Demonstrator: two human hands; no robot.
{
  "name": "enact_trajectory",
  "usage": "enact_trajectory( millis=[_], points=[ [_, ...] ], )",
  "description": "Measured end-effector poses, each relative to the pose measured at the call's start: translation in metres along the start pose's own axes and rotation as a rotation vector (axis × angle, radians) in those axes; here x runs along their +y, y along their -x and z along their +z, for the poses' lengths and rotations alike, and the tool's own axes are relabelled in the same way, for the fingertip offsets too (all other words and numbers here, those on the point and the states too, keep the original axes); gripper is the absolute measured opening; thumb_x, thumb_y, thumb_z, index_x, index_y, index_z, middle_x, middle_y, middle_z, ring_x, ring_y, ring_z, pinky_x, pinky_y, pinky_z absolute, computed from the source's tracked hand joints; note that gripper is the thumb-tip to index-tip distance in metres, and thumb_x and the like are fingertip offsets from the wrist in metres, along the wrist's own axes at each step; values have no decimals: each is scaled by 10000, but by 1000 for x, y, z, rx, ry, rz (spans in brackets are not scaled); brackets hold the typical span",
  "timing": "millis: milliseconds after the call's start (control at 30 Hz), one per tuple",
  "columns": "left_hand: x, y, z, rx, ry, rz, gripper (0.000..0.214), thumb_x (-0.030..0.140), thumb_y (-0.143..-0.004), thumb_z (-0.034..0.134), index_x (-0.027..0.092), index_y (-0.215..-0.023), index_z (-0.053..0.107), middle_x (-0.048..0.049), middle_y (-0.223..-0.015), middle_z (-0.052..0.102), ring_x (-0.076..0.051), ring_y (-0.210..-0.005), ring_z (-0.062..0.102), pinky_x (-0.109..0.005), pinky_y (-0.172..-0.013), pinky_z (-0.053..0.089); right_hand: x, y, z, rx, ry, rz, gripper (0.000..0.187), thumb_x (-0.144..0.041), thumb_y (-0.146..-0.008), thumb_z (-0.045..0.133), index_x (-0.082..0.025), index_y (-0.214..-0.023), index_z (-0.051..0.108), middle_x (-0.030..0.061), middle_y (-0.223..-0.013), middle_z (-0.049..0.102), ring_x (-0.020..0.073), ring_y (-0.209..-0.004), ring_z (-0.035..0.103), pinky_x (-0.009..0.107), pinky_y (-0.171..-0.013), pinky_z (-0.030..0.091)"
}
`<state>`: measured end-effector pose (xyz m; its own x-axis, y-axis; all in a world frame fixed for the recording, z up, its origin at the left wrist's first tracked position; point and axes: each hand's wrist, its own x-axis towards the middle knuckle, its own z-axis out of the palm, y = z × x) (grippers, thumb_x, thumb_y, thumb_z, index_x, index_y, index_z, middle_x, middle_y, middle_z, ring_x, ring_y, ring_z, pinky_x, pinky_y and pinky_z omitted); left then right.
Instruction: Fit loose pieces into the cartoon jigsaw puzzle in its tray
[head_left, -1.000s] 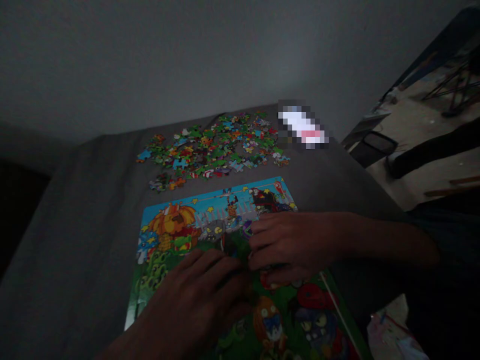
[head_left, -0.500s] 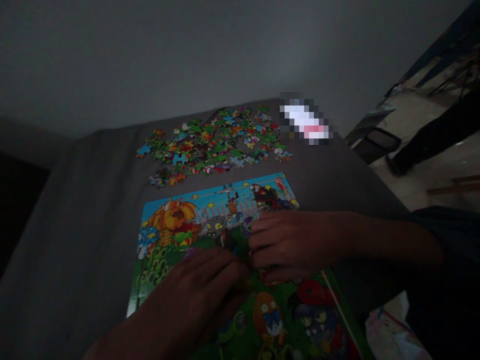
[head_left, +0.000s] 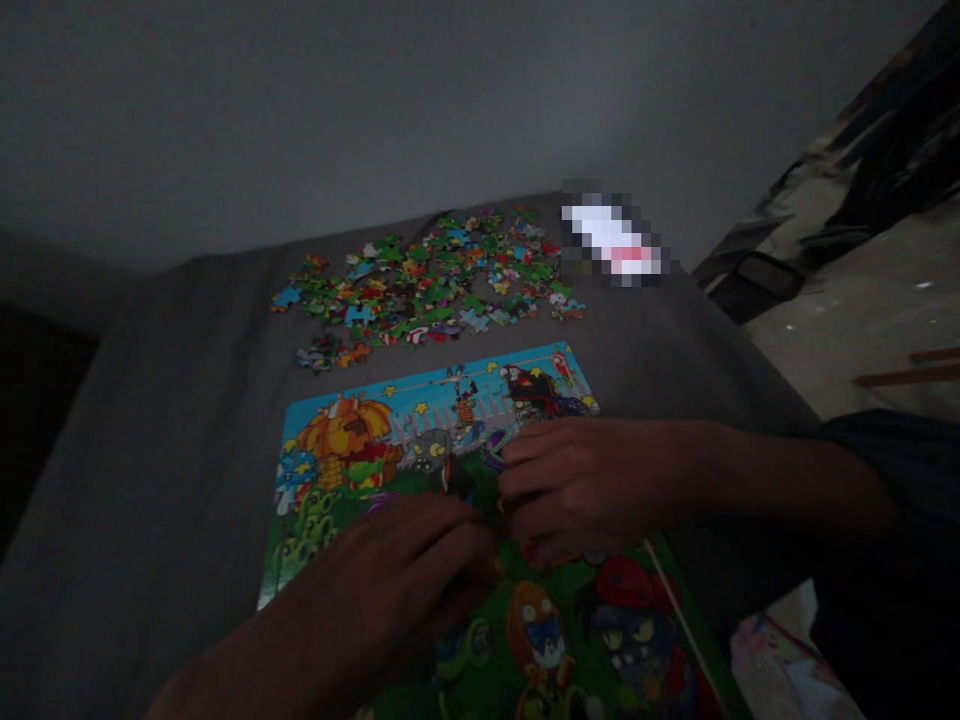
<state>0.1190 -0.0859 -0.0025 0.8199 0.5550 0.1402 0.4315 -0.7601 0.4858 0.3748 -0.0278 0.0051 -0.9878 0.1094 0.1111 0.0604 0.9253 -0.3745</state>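
Observation:
A colourful cartoon puzzle picture [head_left: 352, 440] lies flat on a grey cloth [head_left: 165, 420] in front of me. My left hand [head_left: 390, 590] rests on its lower middle, fingers stretched out and lying on the picture. My right hand [head_left: 585, 485] comes in from the right, its fingers curled with the tips pressed together at the picture's centre, almost touching my left fingertips. Whether a piece sits between them is hidden in the dim light. A spread of loose puzzle pieces [head_left: 427, 285] lies beyond the picture.
A small white and pink object [head_left: 611, 245], blurred out, lies at the far right of the cloth. The cloth's right edge drops to a pale floor [head_left: 862, 310] with a dark item [head_left: 754, 280] on it. Pale paper [head_left: 780, 660] shows at the lower right.
Both hands stay at the picture's centre, with my left fingers edging slightly toward the right hand. A dark leg on the floor at the right has moved away.

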Motion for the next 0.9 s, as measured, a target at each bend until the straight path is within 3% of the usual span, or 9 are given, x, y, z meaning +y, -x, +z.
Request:
enact_trajectory(
  millis=[167,500,567,700,800,900],
  points=[
    [-15,1,-20,72,-110,10,134,243,-1054,502,225,-1154,589,-23,-1073,698,-173,-982,662,-309,-870,521,1,1,-10,4,-55,29,262,-266,-1028,540,-146,-1187,709,65,-984,696,177,-898,570,315,-833,402],
    [-39,6,-53,285,-242,-129,136,282,-1011,554,224,-1098,641,26,-1023,700,-134,-914,670,-262,-843,544,2,0,-5,-33,-5,43,261,-293,-1041,511,-191,-1079,748,55,-947,661,175,-880,528,308,-815,384],
    [-57,15,-62,357,-327,-275,192,328,-1010,552,199,-1107,655,53,-1033,673,-119,-922,654,-267,-877,539,2,0,-8,-15,2,58,252,-302,-1035,528,-184,-1082,745,56,-934,657,177,-875,531,311,-799,385],
    [-108,34,-83,507,-434,-707,464,458,-1036,351,134,-1179,651,67,-1069,620,-116,-898,625,-263,-819,535,1,0,-9,74,47,92,264,-276,-1043,501,-171,-1101,736,62,-912,657,179,-842,538,324,-786,394],
    [-142,40,-88,526,-415,-744,396,469,-991,456,204,-1187,675,-22,-1159,661,-191,-932,660,-310,-812,572,2,0,-6,133,66,108,277,-259,-1054,472,-172,-1120,727,62,-923,671,173,-850,554,322,-805,415],
    [-166,38,-85,460,-426,-703,384,442,-940,533,180,-1172,692,-104,-1224,671,-284,-1158,629,-442,-1036,513,5,0,-1,135,60,128,264,-264,-1047,488,-176,-1128,723,56,-922,678,171,-859,572,321,-804,435]
  ],
)
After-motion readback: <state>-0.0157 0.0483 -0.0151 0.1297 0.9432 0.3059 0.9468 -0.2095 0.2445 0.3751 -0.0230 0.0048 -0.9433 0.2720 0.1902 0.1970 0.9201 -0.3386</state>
